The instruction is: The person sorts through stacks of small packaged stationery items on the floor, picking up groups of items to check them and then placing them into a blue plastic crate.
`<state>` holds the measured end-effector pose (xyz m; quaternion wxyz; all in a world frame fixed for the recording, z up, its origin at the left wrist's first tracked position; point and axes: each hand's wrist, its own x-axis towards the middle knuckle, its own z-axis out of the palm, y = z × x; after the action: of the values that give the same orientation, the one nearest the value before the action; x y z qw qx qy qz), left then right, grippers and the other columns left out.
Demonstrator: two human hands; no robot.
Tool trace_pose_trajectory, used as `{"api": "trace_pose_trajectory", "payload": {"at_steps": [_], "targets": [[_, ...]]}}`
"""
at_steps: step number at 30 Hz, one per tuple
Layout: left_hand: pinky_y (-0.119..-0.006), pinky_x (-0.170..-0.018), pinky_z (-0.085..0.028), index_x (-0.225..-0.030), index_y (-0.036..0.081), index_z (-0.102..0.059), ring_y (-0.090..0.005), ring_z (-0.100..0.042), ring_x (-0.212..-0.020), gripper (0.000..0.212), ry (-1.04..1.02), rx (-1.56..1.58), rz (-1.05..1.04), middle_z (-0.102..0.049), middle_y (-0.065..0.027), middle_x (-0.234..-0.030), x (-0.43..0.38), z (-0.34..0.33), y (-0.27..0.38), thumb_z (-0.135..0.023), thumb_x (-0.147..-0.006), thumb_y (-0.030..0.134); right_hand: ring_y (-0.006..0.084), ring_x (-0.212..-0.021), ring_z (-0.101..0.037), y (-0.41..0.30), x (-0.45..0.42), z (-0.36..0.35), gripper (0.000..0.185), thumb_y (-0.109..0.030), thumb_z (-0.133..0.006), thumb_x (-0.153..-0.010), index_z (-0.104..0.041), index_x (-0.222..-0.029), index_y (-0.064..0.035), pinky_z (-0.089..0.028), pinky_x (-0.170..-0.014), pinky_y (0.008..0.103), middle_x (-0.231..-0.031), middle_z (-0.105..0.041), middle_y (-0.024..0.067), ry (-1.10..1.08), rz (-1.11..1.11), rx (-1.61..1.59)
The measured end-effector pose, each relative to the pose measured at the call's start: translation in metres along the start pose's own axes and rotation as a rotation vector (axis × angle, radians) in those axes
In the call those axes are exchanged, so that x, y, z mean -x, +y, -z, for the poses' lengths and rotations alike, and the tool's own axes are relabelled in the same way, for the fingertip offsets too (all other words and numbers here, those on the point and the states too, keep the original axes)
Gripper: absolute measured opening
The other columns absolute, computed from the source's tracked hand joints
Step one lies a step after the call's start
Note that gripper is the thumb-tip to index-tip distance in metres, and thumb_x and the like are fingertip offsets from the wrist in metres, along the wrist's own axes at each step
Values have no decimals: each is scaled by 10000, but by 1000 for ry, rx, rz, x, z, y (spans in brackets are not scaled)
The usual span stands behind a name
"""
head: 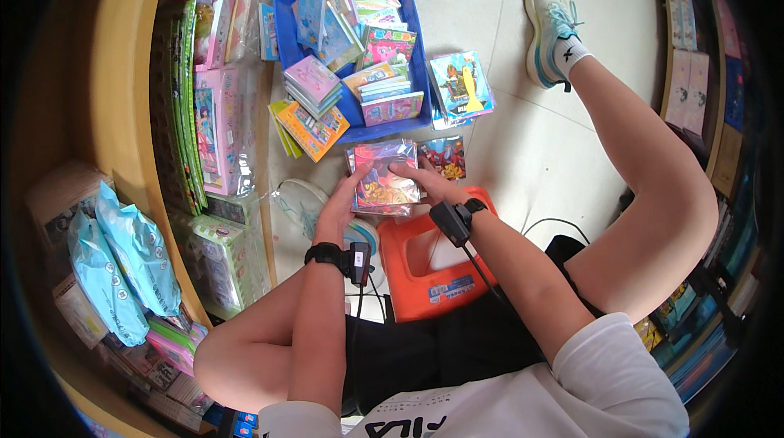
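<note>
Between both hands is a stack of small picture booklets in clear plastic, the top one red and gold. My left hand grips its left side with the thumb over the edge. My right hand holds the right side, its thumb pressed on the top cover. Some fingers are hidden under the stack. Just beyond the right hand, a dark booklet with red figures lies on the floor. Ahead stands a blue plastic basket filled with small booklets in loose piles.
Outside the basket's right wall is a pile of blue-covered booklets. An orange booklet leans by its left corner. An orange plastic stool is between the legs. Shelves of boxed toys stand left; stocked shelving stands right.
</note>
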<state>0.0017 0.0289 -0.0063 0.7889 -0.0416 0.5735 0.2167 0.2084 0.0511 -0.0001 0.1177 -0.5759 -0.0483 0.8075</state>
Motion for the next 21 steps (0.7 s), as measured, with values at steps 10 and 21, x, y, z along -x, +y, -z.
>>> {"api": "trace_pose_trajectory", "payload": {"at_steps": [10,21], "targets": [[-319,-892,-501,-1344,-30,-450,-207,-615,-1069,745,-6,-295,31,-582,-134,-1248,0,3,16,-702,-839,456,268,-1183,-536,5,-5,9,1050,-596,-786,-662,-281,-1409,-59,-421,-951,490,-1307,-522,124,-51,-57,42],[-334,-829,-521,-1233,-44,-496,-191,-626,-993,673,-16,-306,-190,-603,-144,-1166,12,-26,3,-748,-812,416,238,-1133,-579,4,28,30,946,-404,-823,-725,-249,-1400,-70,-537,-877,438,-1271,-521,110,-92,56,-78]]}}
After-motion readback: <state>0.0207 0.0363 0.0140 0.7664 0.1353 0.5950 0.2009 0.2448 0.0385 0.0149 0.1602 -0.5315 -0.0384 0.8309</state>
